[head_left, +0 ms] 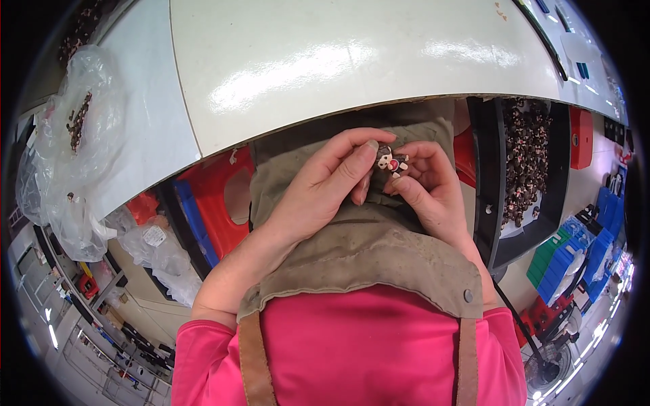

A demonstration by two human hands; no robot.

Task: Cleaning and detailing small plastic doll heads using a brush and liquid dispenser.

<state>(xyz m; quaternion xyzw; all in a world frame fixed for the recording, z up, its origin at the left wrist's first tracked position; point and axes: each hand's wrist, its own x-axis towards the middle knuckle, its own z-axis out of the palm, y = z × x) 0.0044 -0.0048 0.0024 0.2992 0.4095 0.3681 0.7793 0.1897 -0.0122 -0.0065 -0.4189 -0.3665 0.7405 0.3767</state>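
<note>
A small figurine (391, 163), dark brown with a pale face and a red patch on its front, is held between my two hands above my lap. My left hand (330, 172) closes on its head side, with the thumb and fingers at the edge of the figure. From the other side, the thumb and fingers of my right hand (431, 186) pinch its body. The fingers cover part of the figurine, so its back is hidden. A brown-grey apron (352, 250) lies beneath both hands.
Ahead is a glossy white tabletop (284, 40). To the right, a black bin (484, 169) holds many similar small figures (527, 159). A clear plastic bag (84, 176) with more figures lies at the left, and a red stool (220, 216) stands below the table edge.
</note>
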